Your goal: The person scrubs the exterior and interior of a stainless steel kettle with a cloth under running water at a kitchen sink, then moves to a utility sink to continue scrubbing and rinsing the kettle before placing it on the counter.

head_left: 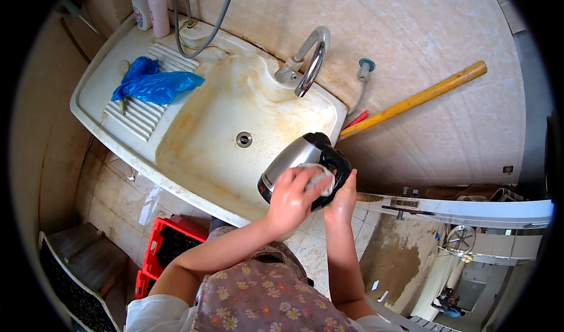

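Note:
A silver and black electric kettle [292,159] is tilted on its side over the near right edge of the sink [205,150]. My right hand [342,205] is closed around its black handle side and bears it up. My left hand [292,196] presses a whitish wet cloth [322,183] against the kettle near the handle, fingers bent over the cloth. Part of the handle is hidden behind the cloth and my hands. Beyond the kettle stands a curved chrome faucet [318,56], and no water is seen running from it.
A blue plastic bag [154,84] lies on the ribbed drainboard [134,120] at left. Two pump bottles [158,12] and a grey hose [218,24] are at the back. A yellow wooden handle [420,100] leans right of the sink. Red crates [154,244] stand on the floor.

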A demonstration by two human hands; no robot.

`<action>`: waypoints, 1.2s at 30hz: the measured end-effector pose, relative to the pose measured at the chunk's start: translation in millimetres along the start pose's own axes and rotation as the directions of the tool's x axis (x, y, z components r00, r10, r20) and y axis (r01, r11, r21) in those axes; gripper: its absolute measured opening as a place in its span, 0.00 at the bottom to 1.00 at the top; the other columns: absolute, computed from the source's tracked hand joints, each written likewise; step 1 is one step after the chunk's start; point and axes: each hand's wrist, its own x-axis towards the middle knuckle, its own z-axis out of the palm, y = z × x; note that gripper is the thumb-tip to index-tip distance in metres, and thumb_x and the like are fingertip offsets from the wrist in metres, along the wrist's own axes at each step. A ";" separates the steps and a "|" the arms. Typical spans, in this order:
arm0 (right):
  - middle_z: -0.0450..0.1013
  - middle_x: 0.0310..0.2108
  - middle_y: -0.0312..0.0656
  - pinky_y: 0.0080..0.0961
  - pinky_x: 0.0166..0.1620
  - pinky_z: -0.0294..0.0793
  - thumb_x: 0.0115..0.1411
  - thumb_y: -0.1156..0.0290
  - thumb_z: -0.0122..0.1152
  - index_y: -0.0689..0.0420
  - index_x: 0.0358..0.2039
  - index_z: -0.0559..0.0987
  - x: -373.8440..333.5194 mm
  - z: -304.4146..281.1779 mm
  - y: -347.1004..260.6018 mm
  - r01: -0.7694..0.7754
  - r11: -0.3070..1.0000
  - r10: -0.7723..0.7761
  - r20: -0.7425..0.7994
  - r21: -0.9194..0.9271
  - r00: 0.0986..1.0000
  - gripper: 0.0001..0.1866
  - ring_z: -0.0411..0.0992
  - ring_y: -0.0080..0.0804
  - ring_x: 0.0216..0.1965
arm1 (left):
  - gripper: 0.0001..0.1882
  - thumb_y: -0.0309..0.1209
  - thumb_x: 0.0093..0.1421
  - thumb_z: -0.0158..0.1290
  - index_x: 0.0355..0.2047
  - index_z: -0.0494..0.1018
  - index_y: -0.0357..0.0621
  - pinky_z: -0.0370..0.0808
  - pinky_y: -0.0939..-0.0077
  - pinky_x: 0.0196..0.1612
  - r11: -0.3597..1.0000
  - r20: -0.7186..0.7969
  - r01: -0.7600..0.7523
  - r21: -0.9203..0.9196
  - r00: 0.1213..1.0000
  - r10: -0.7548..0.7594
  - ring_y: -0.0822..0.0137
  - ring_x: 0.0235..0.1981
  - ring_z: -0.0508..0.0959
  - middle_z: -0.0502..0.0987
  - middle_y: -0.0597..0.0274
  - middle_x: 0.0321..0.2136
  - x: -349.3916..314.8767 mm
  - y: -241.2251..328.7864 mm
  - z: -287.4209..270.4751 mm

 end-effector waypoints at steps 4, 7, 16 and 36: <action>0.64 0.18 0.34 0.20 0.20 0.63 0.67 0.49 0.34 0.56 0.26 0.70 -2.4 -8.0 9.5 -0.069 0.973 0.081 0.044 -0.222 0.996 0.25 0.61 0.22 0.17 | 0.20 0.17 0.41 0.51 0.38 0.77 0.44 0.71 0.64 0.36 0.985 -0.084 0.162 0.053 0.984 -0.157 0.51 0.33 0.71 0.73 0.53 0.35 38.8 -21.7 16.4; 0.63 0.17 0.33 0.21 0.18 0.62 0.66 0.48 0.34 0.56 0.25 0.69 6.1 -14.9 0.2 -0.123 0.976 0.135 0.053 -0.180 0.989 0.26 0.60 0.22 0.16 | 0.20 0.20 0.42 0.51 0.38 0.77 0.46 0.71 0.64 0.37 0.998 0.004 0.045 0.034 0.999 -0.045 0.53 0.34 0.72 0.75 0.58 0.39 38.3 -29.8 12.2; 0.58 0.12 0.32 0.21 0.19 0.57 0.64 0.46 0.34 0.51 0.19 0.66 12.7 -28.1 -5.5 -0.105 0.994 0.105 -0.005 0.017 0.994 0.26 0.56 0.24 0.13 | 0.23 0.25 0.45 0.52 0.45 0.74 0.52 0.67 0.66 0.41 0.972 0.064 0.023 0.232 0.997 -0.038 0.60 0.37 0.69 0.71 0.62 0.45 -23.6 0.8 9.0; 0.64 0.11 0.28 0.25 0.26 0.65 0.60 0.60 0.40 0.51 0.17 0.70 58.4 -138.7 15.4 -0.651 0.548 0.321 0.587 0.525 0.743 0.18 0.58 0.21 0.09 | 0.23 0.36 0.62 0.45 0.57 0.59 0.45 0.72 0.72 0.51 -0.382 0.719 0.610 -0.694 0.553 -0.422 0.66 0.48 0.73 0.71 0.58 0.49 -12.7 -107.8 17.5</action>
